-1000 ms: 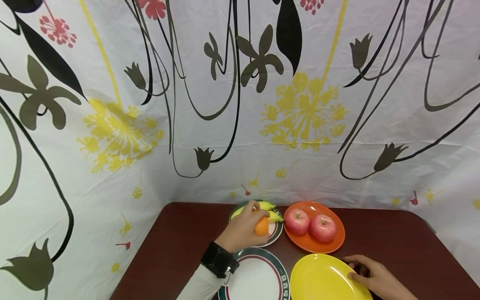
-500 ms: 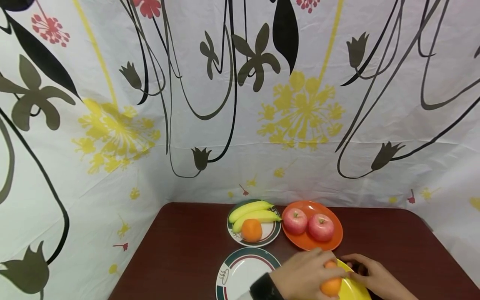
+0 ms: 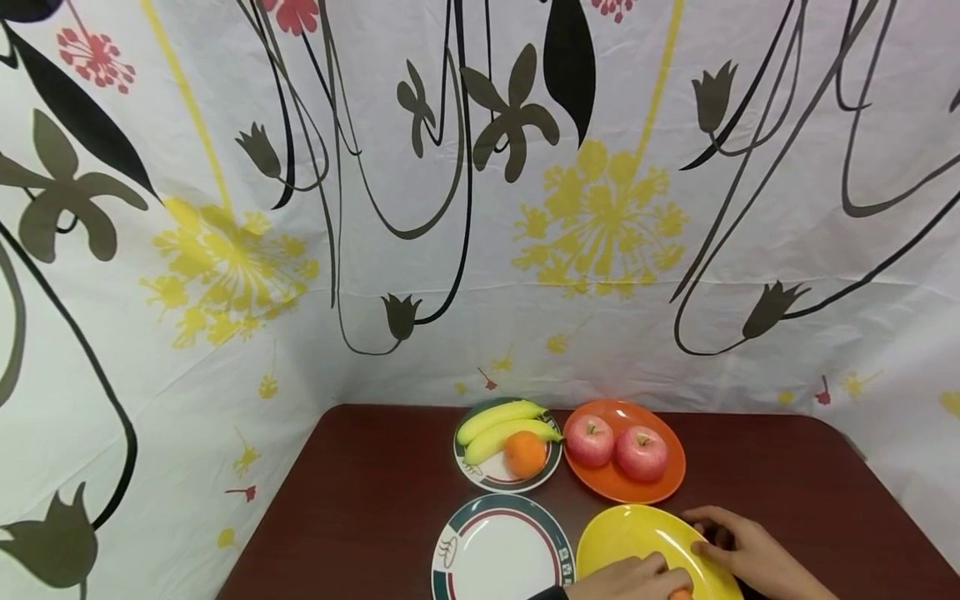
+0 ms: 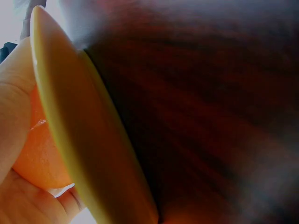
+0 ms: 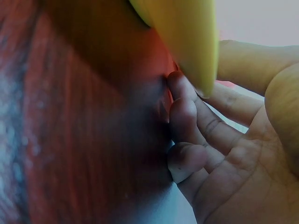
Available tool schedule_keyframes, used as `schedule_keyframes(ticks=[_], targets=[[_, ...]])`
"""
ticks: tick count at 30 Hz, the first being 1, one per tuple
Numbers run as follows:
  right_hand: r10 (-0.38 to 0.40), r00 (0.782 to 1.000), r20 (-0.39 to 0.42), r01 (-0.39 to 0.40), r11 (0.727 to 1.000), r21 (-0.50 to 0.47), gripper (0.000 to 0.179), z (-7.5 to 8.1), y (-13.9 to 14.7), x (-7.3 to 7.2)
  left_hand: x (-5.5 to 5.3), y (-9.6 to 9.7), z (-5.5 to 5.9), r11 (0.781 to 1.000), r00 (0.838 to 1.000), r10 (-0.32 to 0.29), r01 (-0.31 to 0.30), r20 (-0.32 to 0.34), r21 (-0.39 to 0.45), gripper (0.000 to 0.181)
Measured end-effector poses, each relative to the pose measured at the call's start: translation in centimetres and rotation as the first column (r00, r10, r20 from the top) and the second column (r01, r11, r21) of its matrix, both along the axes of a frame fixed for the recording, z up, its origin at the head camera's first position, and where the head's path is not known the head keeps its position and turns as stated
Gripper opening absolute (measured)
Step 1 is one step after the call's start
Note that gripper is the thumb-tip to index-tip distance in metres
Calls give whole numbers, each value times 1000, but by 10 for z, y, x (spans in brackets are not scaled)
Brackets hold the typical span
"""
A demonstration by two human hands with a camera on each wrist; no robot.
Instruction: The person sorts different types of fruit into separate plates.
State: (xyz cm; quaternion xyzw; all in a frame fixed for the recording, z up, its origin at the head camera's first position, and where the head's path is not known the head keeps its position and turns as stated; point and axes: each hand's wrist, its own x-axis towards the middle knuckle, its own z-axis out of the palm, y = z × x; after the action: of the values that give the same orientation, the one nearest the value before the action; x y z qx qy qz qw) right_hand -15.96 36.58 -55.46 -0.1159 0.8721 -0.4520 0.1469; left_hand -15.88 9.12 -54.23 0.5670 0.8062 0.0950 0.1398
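My left hand [image 3: 630, 580] grips an orange [image 4: 42, 158] low over the yellow plate [image 3: 628, 533], at the bottom edge of the head view. The left wrist view has the fingers curled round the orange, close beside the plate's rim; whether the orange touches the plate cannot be told. My right hand [image 3: 742, 546] pinches the right rim of that plate, thumb over it and curled fingers [image 5: 183, 114] at its underside. Behind, a white plate with a green rim [image 3: 480, 482] bears bananas [image 3: 510, 438] and another orange [image 3: 525, 455].
An orange plate [image 3: 671, 483] with two apples [image 3: 641, 454] stands at the back, beside the banana plate. Left of the yellow plate lies a white plate with a green rim [image 3: 498, 554]. A patterned cloth [image 3: 480, 367] hangs behind the dark brown table [image 3: 360, 500].
My left hand has carried an orange from the banana plate to the yellow plate, then nearer the front. The orange left behind rolled slightly right. My right hand keeps its hold.
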Motion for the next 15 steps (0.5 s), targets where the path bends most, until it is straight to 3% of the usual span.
schedule_keyframes(ticks=[1,4,9,13,15], targets=[[-1,1000,7,1,1000,-5,44,0,0,0,0,0,-2,1000,1000,3,-3,20,10,46],[-4,1000,18,4,1000,-11,45,-1,0,-1,-1,-1,-3,1000,1000,-23,23,0,5,48],[-2,1000,13,2,1000,-10,44,-2,0,-1,1,-2,3,996,994,-62,57,-87,-66,56],[2,1000,18,-2,1000,-23,43,-3,1,-1,2,-1,18,991,981,-64,41,-183,-128,64],[7,1000,17,-7,999,-37,42,-3,2,-1,0,-1,32,989,962,-63,25,-264,-145,69]])
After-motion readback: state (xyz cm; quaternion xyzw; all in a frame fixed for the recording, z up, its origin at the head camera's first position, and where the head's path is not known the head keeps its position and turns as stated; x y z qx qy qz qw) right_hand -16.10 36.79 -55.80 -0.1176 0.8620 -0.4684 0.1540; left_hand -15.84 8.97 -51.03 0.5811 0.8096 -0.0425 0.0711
